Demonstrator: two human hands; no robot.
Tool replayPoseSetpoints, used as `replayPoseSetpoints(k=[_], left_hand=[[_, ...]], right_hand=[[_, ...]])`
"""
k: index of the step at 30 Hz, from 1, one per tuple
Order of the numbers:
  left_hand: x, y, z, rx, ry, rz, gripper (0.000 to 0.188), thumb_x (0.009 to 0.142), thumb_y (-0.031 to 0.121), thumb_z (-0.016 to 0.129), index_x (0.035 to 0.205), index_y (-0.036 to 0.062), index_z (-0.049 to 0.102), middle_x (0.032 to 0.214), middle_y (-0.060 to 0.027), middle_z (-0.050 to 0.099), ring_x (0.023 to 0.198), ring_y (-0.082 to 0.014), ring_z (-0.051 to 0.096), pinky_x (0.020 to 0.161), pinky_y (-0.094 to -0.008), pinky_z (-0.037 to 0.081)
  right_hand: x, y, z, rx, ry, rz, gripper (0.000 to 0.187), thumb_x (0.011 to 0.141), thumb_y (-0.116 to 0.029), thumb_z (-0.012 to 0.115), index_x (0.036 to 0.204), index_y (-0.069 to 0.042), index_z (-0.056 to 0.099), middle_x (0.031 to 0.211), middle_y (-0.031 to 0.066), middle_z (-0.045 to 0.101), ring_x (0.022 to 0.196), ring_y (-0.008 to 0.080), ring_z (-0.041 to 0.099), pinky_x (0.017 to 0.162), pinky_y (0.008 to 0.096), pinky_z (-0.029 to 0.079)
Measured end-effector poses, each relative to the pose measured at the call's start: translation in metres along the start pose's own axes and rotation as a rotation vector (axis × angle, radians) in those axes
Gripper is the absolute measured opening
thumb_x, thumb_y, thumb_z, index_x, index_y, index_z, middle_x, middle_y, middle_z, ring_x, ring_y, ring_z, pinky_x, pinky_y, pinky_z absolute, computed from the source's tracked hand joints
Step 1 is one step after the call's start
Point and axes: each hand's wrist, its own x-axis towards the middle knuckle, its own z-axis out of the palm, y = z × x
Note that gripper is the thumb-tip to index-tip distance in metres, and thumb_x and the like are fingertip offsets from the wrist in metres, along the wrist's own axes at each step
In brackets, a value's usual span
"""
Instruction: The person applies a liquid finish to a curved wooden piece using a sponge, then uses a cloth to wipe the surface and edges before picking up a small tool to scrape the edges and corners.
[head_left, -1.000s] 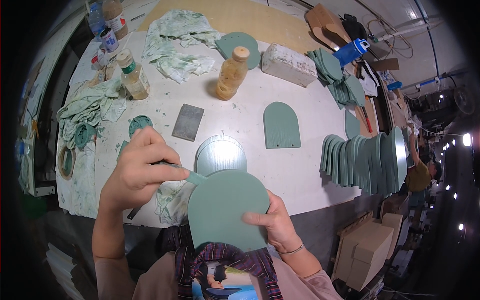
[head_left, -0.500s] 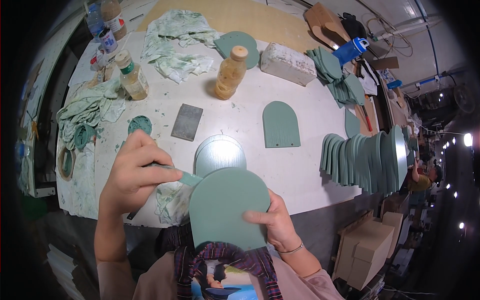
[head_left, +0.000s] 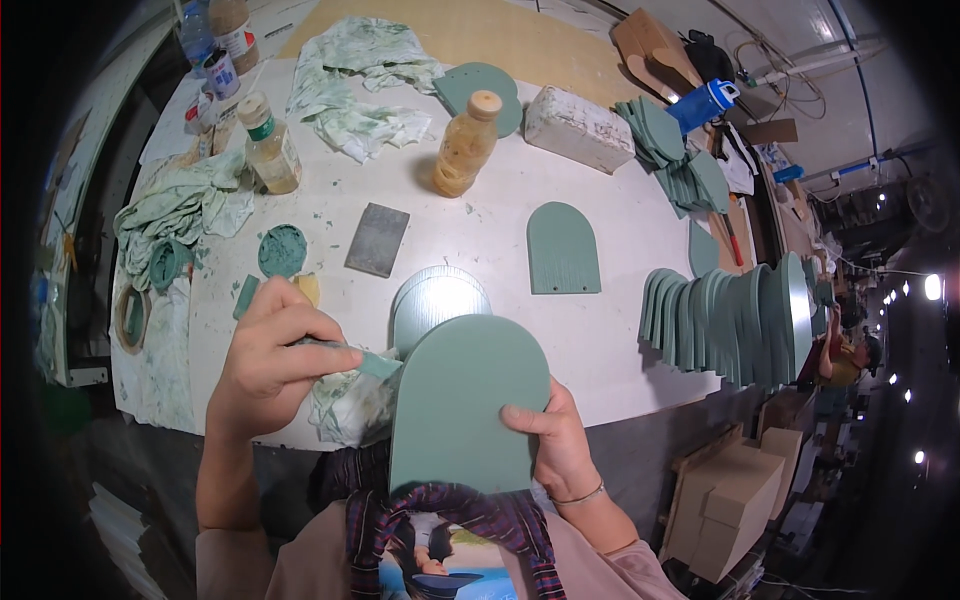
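Observation:
My right hand (head_left: 550,445) grips the lower right edge of a green arch-shaped board (head_left: 465,400), held upright in front of my chest at the table's near edge. My left hand (head_left: 270,355) pinches a small green-smeared spatula (head_left: 360,357) whose tip touches the board's left edge. Just behind the board a round grey metal disc (head_left: 435,300) lies on the white table (head_left: 480,230). A green-stained rag (head_left: 350,405) sits under my left hand.
A second arch board (head_left: 563,248) lies flat mid-table. Several more stand stacked at the right edge (head_left: 730,320). A grey sanding block (head_left: 377,238), a lid of green paste (head_left: 282,250), two bottles (head_left: 465,145) (head_left: 268,143), stained rags (head_left: 365,85) and a white brick (head_left: 578,127) lie behind.
The board has been raised slightly and now covers more of the metal disc. My left hand has shifted a little to the right along the board's left edge.

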Motion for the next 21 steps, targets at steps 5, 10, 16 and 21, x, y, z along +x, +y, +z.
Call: replayPoseSetpoints(k=[5, 10, 16, 21], left_hand=[[-0.001, 0.004, 0.001, -0.02, 0.009, -0.013, 0.028, 0.06, -0.005, 0.072, 0.084, 0.0095, 0.075, 0.081, -0.0019, 0.064, 0.076, -0.0232, 0.05, 0.065, -0.0311, 0.041], [-0.01, 0.009, 0.011, -0.121, 0.013, -0.024, 0.027, 0.061, -0.005, 0.072, 0.083, 0.0094, 0.075, 0.08, -0.0022, 0.064, 0.076, -0.0228, 0.051, 0.066, -0.0304, 0.042], [-0.008, 0.01, 0.015, -0.088, 0.018, -0.02, 0.028, 0.061, -0.005, 0.071, 0.083, 0.0102, 0.075, 0.081, -0.002, 0.065, 0.075, -0.0223, 0.051, 0.065, -0.0304, 0.043], [-0.008, 0.009, 0.014, -0.077, 0.043, -0.025, 0.026, 0.062, -0.004, 0.071, 0.083, 0.0106, 0.075, 0.081, -0.0017, 0.065, 0.074, -0.0217, 0.051, 0.065, -0.0301, 0.042]], right_hand=[[-0.001, -0.003, -0.003, 0.062, 0.041, -0.051, 0.062, 0.076, -0.008, 0.079, 0.129, 0.005, 0.05, 0.117, 0.0129, 0.062, 0.106, 0.0225, 0.061, 0.093, 0.0342, 0.05], [-0.003, -0.004, -0.002, 0.083, 0.035, -0.074, 0.062, 0.077, -0.009, 0.078, 0.13, 0.005, 0.049, 0.12, 0.0135, 0.061, 0.108, 0.0235, 0.061, 0.094, 0.0347, 0.049], [-0.001, -0.001, -0.004, 0.092, 0.048, -0.1, 0.058, 0.078, -0.005, 0.074, 0.129, 0.006, 0.048, 0.118, 0.0175, 0.062, 0.105, 0.0274, 0.065, 0.094, 0.038, 0.053], [0.002, -0.003, -0.008, 0.118, 0.078, -0.133, 0.052, 0.08, -0.003, 0.071, 0.127, 0.007, 0.05, 0.116, 0.0181, 0.063, 0.102, 0.0276, 0.065, 0.091, 0.0388, 0.054]])
